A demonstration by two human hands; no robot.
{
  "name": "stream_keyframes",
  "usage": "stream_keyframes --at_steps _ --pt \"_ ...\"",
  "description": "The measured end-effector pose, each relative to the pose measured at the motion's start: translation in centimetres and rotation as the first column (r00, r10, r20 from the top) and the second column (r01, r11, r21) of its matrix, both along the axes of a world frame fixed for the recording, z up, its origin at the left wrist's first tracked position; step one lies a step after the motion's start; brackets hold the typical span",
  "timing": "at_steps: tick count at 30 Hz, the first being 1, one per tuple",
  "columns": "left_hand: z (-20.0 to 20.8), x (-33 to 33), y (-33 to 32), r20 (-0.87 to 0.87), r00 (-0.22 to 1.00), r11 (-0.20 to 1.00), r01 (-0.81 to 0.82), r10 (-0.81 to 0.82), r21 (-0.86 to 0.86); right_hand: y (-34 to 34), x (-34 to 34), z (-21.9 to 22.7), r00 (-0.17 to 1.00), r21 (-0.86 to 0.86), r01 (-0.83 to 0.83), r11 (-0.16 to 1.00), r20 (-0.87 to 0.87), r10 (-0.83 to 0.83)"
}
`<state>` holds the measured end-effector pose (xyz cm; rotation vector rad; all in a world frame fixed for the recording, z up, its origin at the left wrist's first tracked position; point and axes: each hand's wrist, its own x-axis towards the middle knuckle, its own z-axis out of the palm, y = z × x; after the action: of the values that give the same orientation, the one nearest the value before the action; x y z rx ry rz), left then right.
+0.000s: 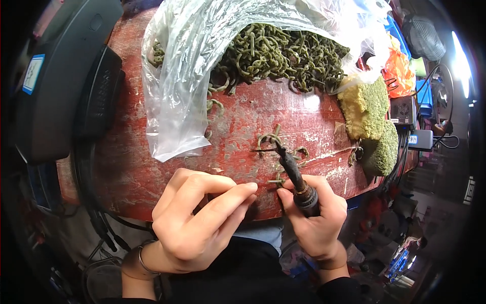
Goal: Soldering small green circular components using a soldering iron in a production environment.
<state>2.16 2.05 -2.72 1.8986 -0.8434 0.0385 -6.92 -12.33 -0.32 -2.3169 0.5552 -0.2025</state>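
My right hand (pixel 319 218) is wrapped round a dark soldering iron (pixel 292 169), its thin tip pointing left over the table. A small curly green piece (pixel 277 181) shows at the tips of that hand's thumb and forefinger. To the left, my left hand (pixel 197 218) is closed, thumb and fingertips pressed together; whatever they hold, if anything, is hidden. Beyond the iron's tip lie a few loose green curled pieces (pixel 269 137). A large heap of such curled pieces (pixel 283 55) spills from a clear plastic bag (pixel 174 101) at the far side.
The worn red table (pixel 238 109) carries two yellow-green spongy blocks (pixel 364 109) on the right. An orange bag (pixel 398 71) and a small black boxed device (pixel 403 110) sit behind them. Dark equipment (pixel 66 76) with cables stands along the left edge.
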Motion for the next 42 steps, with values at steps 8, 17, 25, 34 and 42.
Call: stream_keyframes --at_steps 8,17,25,34,42 --pt "1.0 -0.3 0.2 -0.306 0.943 0.99 0.103 -0.128 -0.096 -0.5 -0.4 1.4 0.997 0.189 -0.071 0.979 0.017 0.069" --pt "1.9 -0.2 -0.4 -0.788 0.366 0.854 0.04 -0.495 -0.518 0.5 -0.7 2.7 0.997 0.792 -0.018 0.61 0.06 -0.049" --pt "1.6 -0.4 -0.4 -0.805 0.386 0.869 -0.015 -0.451 -0.494 0.7 -1.1 1.6 0.991 0.754 0.023 0.657 0.068 -0.113" --pt "1.8 -0.4 -0.8 -0.839 0.411 0.877 -0.16 -0.358 -0.453 -1.4 -5.2 -1.1 0.995 0.309 -0.058 0.949 0.099 0.028" --pt "2.0 -0.5 -1.0 -0.876 0.353 0.873 -0.24 -0.33 -0.425 -1.7 -4.5 -0.7 0.99 0.219 -0.137 0.966 0.056 0.127"
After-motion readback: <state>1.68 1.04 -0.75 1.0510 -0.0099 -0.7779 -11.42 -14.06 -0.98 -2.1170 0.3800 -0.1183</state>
